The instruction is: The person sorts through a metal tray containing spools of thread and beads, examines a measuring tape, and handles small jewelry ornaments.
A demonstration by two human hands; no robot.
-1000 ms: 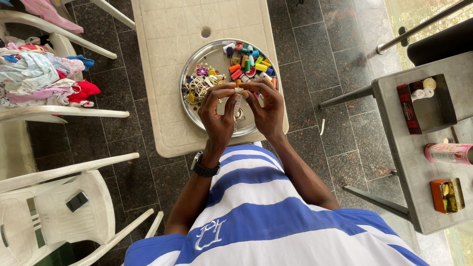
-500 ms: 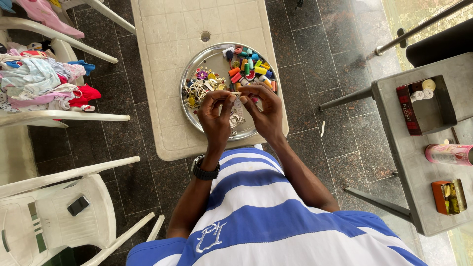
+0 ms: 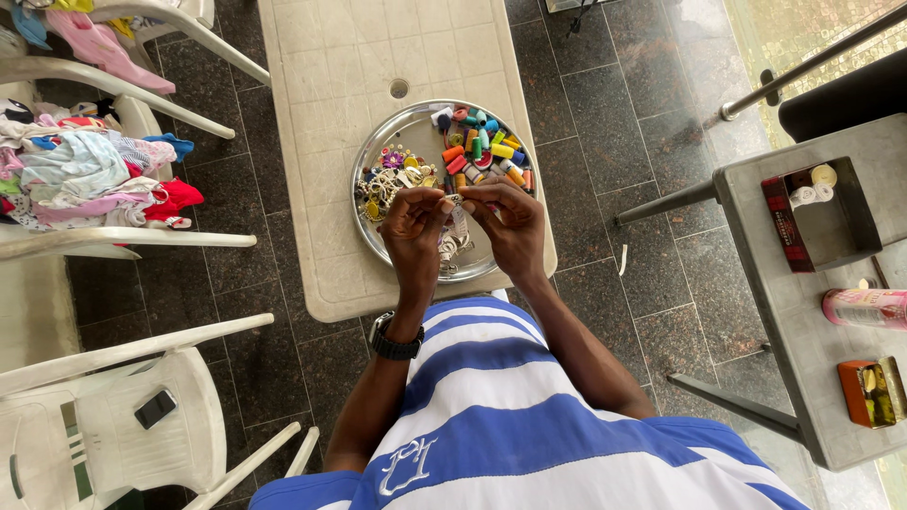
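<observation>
A white plastic chair [image 3: 113,434] stands at lower left with a dark phone [image 3: 155,408] on its seat. A second white chair [image 3: 113,236] at upper left carries a heap of coloured clothes [image 3: 90,175]. At right, a grey side table [image 3: 812,312] bears an open dark box [image 3: 820,219], a pink can [image 3: 864,308] lying on its side, and a small orange box [image 3: 871,392]. The floor [image 3: 605,123] is dark stone tile.

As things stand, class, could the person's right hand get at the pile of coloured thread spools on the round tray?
Probably yes. The right hand hovers over the round tray, just short of the coloured thread spools, with nothing between. It pinches a small item with the left hand, though.
</observation>
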